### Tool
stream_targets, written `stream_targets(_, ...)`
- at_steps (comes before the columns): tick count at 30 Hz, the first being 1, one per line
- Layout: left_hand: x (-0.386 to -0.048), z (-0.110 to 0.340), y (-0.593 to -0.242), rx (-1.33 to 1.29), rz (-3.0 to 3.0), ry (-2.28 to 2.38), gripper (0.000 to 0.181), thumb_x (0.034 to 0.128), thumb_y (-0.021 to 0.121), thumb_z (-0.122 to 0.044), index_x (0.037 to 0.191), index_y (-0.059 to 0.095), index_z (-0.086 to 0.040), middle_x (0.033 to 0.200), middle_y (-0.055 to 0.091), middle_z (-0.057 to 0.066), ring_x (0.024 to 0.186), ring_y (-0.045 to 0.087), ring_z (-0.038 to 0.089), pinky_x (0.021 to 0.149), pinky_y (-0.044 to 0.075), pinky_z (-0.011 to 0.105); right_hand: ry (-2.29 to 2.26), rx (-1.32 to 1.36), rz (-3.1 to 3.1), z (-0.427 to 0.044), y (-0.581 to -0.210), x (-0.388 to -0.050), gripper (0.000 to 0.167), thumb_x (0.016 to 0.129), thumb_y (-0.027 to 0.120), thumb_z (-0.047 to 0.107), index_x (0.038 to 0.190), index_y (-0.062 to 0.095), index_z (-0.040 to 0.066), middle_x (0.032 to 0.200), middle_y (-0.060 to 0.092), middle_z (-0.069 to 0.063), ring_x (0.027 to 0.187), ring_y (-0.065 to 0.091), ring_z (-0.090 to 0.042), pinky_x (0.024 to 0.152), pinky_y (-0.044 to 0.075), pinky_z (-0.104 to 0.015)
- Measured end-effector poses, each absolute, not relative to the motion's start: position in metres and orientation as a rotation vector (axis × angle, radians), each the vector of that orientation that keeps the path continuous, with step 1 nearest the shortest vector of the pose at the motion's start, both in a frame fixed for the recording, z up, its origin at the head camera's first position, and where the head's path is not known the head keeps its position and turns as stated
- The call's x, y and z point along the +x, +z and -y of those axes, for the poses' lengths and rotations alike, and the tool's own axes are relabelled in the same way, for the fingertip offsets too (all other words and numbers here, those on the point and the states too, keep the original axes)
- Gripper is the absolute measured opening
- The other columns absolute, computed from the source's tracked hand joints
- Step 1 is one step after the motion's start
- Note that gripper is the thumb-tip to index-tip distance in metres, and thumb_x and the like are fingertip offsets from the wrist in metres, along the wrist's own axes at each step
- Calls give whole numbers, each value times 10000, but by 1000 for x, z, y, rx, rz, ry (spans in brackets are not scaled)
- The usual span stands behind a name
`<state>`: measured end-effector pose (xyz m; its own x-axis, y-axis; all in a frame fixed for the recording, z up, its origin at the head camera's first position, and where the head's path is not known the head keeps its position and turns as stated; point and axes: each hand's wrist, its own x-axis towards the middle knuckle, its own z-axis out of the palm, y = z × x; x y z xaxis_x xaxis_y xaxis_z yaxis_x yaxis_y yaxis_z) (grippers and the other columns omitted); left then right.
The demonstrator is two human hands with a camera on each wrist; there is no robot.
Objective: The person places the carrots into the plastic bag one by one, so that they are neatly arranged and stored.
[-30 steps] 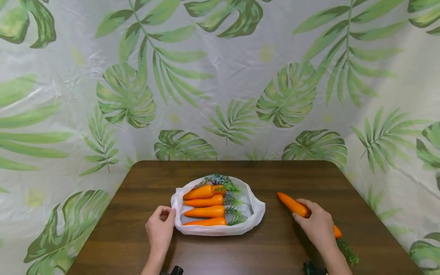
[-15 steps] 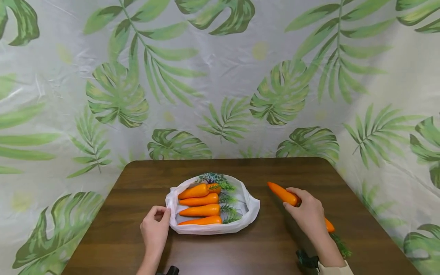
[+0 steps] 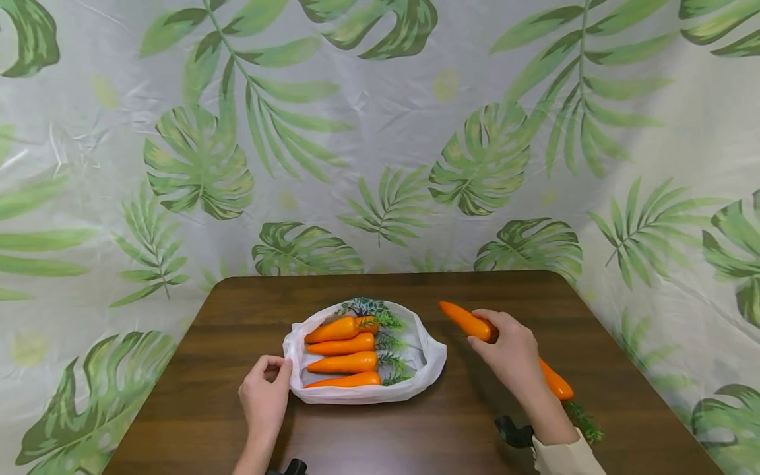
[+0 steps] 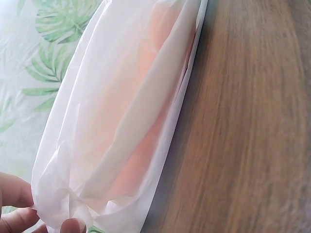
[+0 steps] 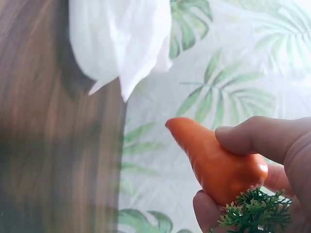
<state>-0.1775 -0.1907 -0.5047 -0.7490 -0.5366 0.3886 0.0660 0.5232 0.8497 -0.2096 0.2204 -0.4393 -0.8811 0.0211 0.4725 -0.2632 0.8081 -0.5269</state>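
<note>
A white plastic bag (image 3: 380,396) lies with its mouth facing up in the head view. Inside it, several orange carrots (image 3: 341,363) with green tops rest side by side, tips to the left. My left hand (image 3: 261,399) pinches the bag's left rim; in the left wrist view its fingers (image 4: 14,191) grip the gathered white plastic (image 4: 63,204). My right hand (image 3: 507,353) holds a carrot (image 3: 466,322) to the right of the bag, tip pointing up-left. The right wrist view shows thumb and fingers around that carrot (image 5: 214,160), green top below.
Another carrot (image 3: 557,380) lies on the brown wooden table (image 3: 410,439), partly hidden by my right forearm. Behind the table hangs a leaf-patterned sheet (image 3: 380,132). A black wrist mount (image 3: 512,432) sits below my right wrist.
My right hand has moved left and away from me with its carrot, nearer to the bag. More of the other carrot shows behind the forearm. The left hand keeps its hold on the rim.
</note>
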Motion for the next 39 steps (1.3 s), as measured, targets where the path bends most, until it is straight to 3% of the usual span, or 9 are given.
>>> stream_targets(19,-182,193,-508,416,2126,-1246,82,865,781,-156,813,723,-134,768,714,2,720,665,156,642,420,222,947,301,2557,-169,-427,-220,465,785,867,179,1224,717,205,1164,694,-16,880,621,-212,724,494,-386)
stream_targets(39,-179,194,-506,396,2111,-1244,70,864,782,-137,822,729,-119,774,719,15,727,674,190,651,436,270,1052,586,2556,-100,-417,-223,439,786,866,140,1198,729,209,1119,681,63,897,620,-115,730,539,-287)
